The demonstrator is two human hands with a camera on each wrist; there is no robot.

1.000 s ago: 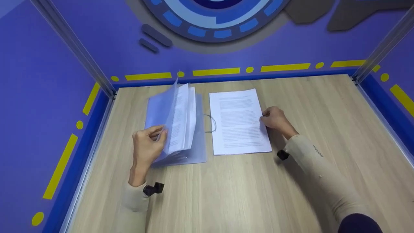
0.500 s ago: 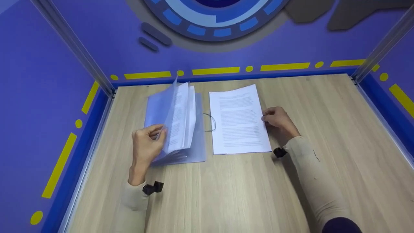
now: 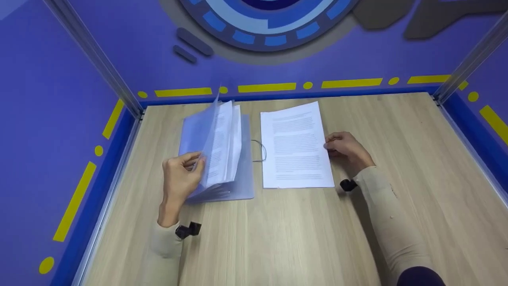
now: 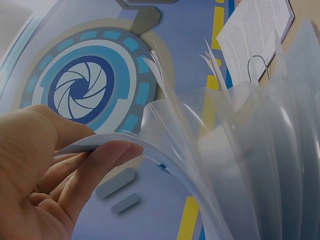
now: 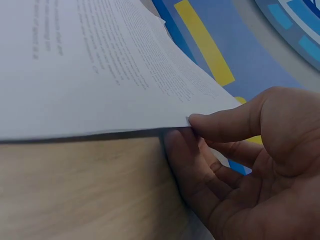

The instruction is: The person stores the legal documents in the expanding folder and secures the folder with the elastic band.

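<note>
On the left of the pale wood-grained tabletop, the folder is held spread, its translucent cover tilted up and pinched between thumb and fingertips of the left hand. Inside, clear sleeves and printed pages are fanned. And over to the right, just beside it, a stack of printed paper is gripped at its right edge by the right hand, thumb above, finger beneath, that edge raised off the wood! The strip between is crossed by a thin loop, lapped over the stack's left edge.

The table is hemmed in on three sides. The violet-blue back wall is printed with a big ringed disc and underlined by yellow bars and dots; the left wall and right wall are marked in yellow too, the corners framed by metal posts. A shadow is thrown onto the wood by the right sleeve.
</note>
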